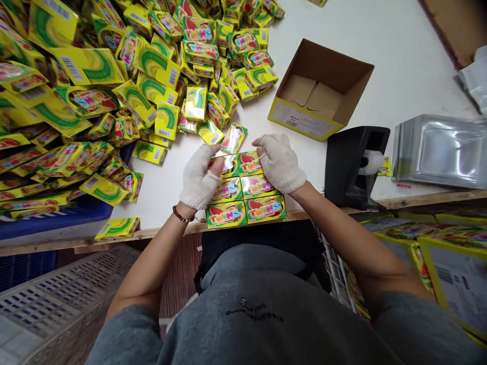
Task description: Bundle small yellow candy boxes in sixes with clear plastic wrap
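Observation:
Several small yellow-and-green TWINS boxes (265,208) lie face up in a tight block of two columns at the table's front edge. My left hand (200,176), in a white fingerless glove, grips the block's upper left box (230,166) between thumb and fingers. On the other side my right hand (281,163), gloved alike, has its bent fingers and thumb on the upper right box (249,163). One loose TWINS box (234,138) lies just beyond the block, between the hands. The gloves hide parts of the left column and the block's right edge.
A big heap of the same boxes (152,76) covers the left, partly over a blue crate (57,223). An open carton (321,96) stands at right, near a black tape dispenser (346,167) and a clear plastic container (437,147). Packed cartons (452,268) sit below the edge.

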Demonstrator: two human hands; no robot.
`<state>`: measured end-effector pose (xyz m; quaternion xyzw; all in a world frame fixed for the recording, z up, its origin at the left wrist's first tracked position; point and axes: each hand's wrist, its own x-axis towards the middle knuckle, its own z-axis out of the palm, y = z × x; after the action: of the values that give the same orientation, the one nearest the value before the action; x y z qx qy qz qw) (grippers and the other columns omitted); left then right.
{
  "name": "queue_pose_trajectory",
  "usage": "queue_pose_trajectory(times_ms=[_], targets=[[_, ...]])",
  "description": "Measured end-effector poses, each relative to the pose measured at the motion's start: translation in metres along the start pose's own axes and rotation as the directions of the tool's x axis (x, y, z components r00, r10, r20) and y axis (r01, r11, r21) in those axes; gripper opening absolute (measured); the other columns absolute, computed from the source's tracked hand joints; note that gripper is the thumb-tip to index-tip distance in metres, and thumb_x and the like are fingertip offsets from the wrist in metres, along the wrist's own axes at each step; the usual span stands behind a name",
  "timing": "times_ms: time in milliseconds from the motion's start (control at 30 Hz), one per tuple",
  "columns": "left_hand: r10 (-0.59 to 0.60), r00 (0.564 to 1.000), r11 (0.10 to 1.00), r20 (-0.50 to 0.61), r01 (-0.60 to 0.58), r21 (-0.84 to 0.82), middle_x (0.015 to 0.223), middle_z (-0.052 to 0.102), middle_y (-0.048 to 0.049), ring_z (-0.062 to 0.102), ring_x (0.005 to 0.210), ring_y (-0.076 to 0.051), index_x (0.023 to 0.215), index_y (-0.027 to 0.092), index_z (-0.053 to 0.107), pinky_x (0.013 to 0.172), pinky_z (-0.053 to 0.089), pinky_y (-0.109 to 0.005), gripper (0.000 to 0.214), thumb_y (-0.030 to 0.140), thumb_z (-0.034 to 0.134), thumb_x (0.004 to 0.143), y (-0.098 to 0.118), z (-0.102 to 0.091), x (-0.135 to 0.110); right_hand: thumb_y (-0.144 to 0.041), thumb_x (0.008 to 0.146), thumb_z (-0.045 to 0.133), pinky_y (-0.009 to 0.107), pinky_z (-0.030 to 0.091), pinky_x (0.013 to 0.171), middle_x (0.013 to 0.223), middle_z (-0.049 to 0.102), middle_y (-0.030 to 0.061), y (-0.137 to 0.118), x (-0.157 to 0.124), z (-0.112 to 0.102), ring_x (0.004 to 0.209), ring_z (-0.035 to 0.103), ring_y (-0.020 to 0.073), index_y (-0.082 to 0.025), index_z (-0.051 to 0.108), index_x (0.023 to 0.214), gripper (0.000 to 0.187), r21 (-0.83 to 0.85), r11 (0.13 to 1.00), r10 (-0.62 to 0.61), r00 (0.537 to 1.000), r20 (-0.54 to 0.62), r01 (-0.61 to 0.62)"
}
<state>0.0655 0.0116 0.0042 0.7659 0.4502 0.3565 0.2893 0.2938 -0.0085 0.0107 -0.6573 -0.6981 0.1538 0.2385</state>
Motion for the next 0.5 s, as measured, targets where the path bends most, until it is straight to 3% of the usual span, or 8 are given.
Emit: queue_pose_trajectory(times_ms=[100, 167, 300, 500], targets=[[0.104, 0.959, 0.951, 0.265, -0.174, 0.257, 0.133, 0.066, -0.0174, 0.059, 0.125, -0.034, 0.145, 0.015, 0.058, 0.109, 0.041, -0.054, 0.067, 0.063, 0.037, 0.104, 0.016, -0.001, 0.005, -0.025, 0.103, 0.039, 0.07, 0.025, 0.119, 0.131, 0.066, 0.0137, -0.002, -0.002, -0.003, 0.143, 0.046, 0.0379, -0.02, 0.067, 0.125, 0.036, -0.191, 0.977, -0.083, 0.992, 0.096, 0.1], [0.105, 0.924, 0.897, 0.369, -0.249, 0.366, 0.139, 0.063, -0.0194, 0.054, 0.132, -0.036, 0.148, 0.014, 0.054, 0.112, 0.034, -0.059, 0.065, 0.059, 0.035, 0.105, 0.023, 0.001, 0.007, -0.028, 0.105, 0.037, 0.077, 0.017, 0.118, 0.134, 0.065, 0.0139, -0.001, -0.006, -0.007, 0.152, 0.034, 0.0424, -0.02, 0.064, 0.132, 0.04, -0.251, 0.952, -0.132, 0.975, 0.179, 0.175], [0.086, 0.893, 0.813, 0.443, -0.32, 0.487, 0.148, 0.057, -0.0209, 0.046, 0.143, -0.039, 0.148, 0.014, 0.052, 0.117, 0.027, -0.063, 0.062, 0.056, 0.039, 0.105, 0.03, 0.005, 0.002, -0.034, 0.107, 0.037, 0.076, 0.017, 0.119, 0.14, 0.062, 0.0155, 0.006, -0.012, -0.007, 0.156, 0.023, 0.0457, -0.019, 0.057, 0.145, 0.046, -0.248, 0.938, -0.182, 0.952, 0.245, 0.243], [0.13, 0.888, 0.761, 0.441, -0.374, 0.53, 0.157, 0.046, -0.0262, 0.033, 0.152, -0.045, 0.153, 0.01, 0.048, 0.121, 0.017, -0.071, 0.066, 0.053, 0.043, 0.104, 0.052, 0.017, -0.01, -0.03, 0.103, 0.045, 0.069, 0.022, 0.124, 0.161, 0.045, 0.0149, -0.006, -0.008, -0.001, 0.158, 0.021, 0.0433, -0.017, 0.046, 0.157, 0.056, -0.226, 0.963, -0.089, 0.962, 0.259, 0.15]])
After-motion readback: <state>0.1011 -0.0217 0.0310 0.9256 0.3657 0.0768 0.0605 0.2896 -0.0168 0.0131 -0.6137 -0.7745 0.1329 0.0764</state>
